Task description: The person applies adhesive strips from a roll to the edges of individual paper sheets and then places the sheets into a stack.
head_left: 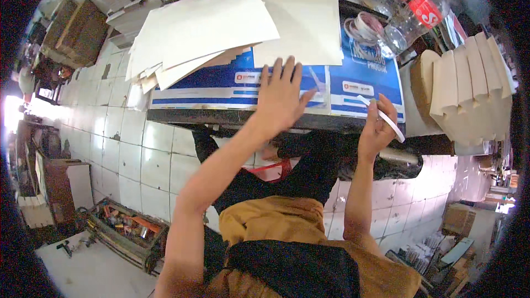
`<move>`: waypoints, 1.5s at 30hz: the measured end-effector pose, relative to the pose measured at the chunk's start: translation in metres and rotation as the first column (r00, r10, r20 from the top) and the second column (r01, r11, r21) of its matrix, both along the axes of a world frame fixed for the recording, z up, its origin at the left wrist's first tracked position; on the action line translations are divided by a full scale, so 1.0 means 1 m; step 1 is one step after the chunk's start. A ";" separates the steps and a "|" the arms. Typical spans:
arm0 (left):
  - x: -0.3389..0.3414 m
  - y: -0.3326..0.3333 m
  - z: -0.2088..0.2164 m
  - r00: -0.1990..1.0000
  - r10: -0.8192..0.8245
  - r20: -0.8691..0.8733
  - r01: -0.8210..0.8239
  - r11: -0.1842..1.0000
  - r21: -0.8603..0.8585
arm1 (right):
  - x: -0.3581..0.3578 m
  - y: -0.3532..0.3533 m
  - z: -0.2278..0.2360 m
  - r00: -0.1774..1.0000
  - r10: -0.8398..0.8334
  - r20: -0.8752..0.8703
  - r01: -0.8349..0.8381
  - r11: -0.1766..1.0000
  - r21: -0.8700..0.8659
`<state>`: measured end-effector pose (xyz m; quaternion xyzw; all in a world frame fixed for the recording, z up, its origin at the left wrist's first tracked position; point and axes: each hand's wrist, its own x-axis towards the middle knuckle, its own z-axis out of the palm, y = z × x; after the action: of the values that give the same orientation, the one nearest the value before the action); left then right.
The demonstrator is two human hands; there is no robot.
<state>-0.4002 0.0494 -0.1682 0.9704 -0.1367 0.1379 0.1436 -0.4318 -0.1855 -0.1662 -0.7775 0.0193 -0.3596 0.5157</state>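
My left hand (280, 95) lies flat with fingers spread, its fingertips at the near edge of a cream sheet of paper (301, 25). Under that sheet is a blue-and-white printed sheet (207, 85) covering the table. A fanned stack of cream paper sheets (207, 27) rests to the left, partly overlapping the cream sheet. Near the table's front right, my right hand (378, 129) is closed on a slim, curved white strip (393, 126), pinched between thumb and fingers. What the strip is made of I cannot tell. A small clear piece of plastic (317, 80) lies just right of my left hand.
Rolls of tape (367, 25) and clear plastic bottles with red labels (425, 11) are at the back right. Thick cream paper bundles (469, 77) stand on the right. A crate of tools (130, 229) sits on the tiled floor at lower left.
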 end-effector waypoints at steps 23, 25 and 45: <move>-0.140 0.048 -0.011 0.974 0.214 0.078 -0.130 0.804 -0.580 | -0.019 0.160 0.009 0.856 0.471 -0.215 -0.517 0.787 -0.336; -0.140 0.048 -0.012 0.975 0.207 0.079 -0.124 0.805 -0.580 | -0.021 0.161 0.010 0.863 0.455 -0.219 -0.505 0.788 -0.352; -0.130 0.044 -0.014 0.968 0.237 0.084 -0.211 0.948 -0.239 | -0.018 0.117 0.043 0.966 0.216 -0.140 -0.256 0.856 -0.449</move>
<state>-0.5303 0.0938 -0.1826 0.9475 -0.0165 0.2220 0.2297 -0.4497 -0.0683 -0.1228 -0.8889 -0.1407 -0.2543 0.3540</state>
